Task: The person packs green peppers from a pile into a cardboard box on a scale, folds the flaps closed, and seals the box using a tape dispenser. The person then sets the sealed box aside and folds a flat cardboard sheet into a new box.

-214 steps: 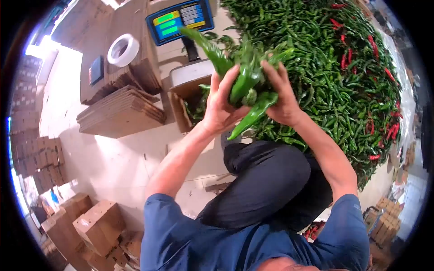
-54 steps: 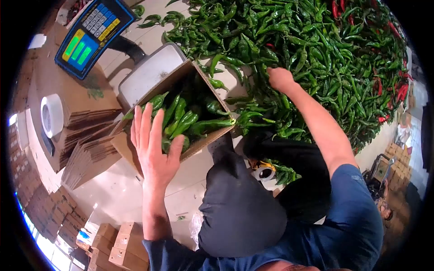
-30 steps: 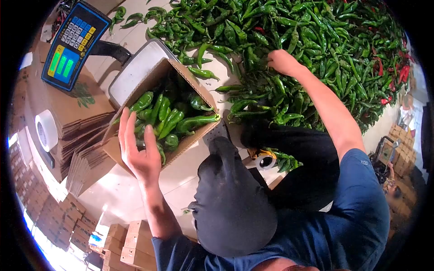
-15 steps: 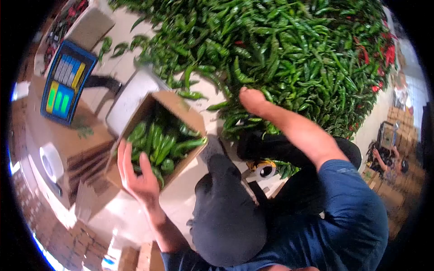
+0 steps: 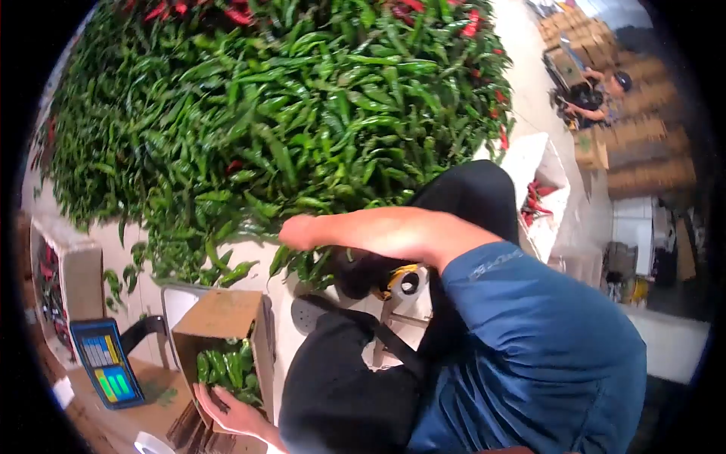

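Note:
A huge heap of green chili peppers (image 5: 287, 136) spreads over the floor. My right hand (image 5: 301, 232) is at its near edge with the fingers curled closed; anything inside them is hidden. To the left, a cardboard box (image 5: 219, 312) stands tilted on the scale's platform (image 5: 175, 303), with its opening facing me. Inside it lie several green chili peppers (image 5: 227, 369). Fingers stretched out, my left hand (image 5: 231, 414) is at the box's near rim and seems to hold nothing.
The scale display (image 5: 108, 363) is left of the box, above flattened cardboard (image 5: 189, 431). A tape roll (image 5: 409, 284) is by my legs. Red chilies lie in a white container (image 5: 546, 197) at right. Far right, another person (image 5: 601, 94) works near stacked boxes (image 5: 631, 144).
My view has swung rightward, so the box and scale now appear lower left. My right hand stays closed at the heap's edge; my left hand remains at the box, lower along its rim.

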`<state>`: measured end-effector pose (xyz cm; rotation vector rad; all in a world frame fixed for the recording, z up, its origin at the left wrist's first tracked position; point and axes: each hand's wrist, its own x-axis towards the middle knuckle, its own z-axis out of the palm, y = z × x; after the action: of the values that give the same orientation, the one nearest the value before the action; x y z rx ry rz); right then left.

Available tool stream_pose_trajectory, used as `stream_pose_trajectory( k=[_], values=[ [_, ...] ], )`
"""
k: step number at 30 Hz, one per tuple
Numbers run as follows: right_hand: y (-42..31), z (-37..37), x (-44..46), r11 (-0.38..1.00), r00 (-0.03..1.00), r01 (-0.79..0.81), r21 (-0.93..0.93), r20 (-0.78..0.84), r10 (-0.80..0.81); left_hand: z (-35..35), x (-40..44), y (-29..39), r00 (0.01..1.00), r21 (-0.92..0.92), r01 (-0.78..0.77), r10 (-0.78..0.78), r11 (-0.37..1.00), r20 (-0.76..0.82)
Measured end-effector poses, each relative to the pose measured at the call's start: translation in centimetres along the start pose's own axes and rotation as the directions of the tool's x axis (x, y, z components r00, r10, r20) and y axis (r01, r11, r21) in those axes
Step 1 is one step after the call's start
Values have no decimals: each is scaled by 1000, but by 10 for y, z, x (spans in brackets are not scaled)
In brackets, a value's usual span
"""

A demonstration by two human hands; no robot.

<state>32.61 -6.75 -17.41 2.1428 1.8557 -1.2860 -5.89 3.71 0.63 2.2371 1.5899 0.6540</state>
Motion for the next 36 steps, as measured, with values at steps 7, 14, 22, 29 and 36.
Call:
stream_pose_trajectory(
  k=[7, 14, 22, 29, 36],
  values=[
    [2, -166, -249, 992, 556, 125, 17, -829, -56, -14, 3, 56, 928, 64, -296, 303, 953, -218],
    [251, 179, -622, 194, -322, -561, 805, -428, 845, -9, -6, 23, 878, -18, -326, 295, 945, -376],
    [140, 252, -583, -160, -211, -719, 677, 7, 978, -19, 14, 40, 767, 113, -345, 349, 932, -538],
    [171, 290, -577, -101, -267, -831, 547, -234, 935, 4, -14, 69, 852, 123, -246, 275, 961, -445],
    [346, 251, -722, -21, -72, -953, 301, -158, 985, 28, -29, 74, 963, 55, -167, 175, 984, -206]
  ],
)
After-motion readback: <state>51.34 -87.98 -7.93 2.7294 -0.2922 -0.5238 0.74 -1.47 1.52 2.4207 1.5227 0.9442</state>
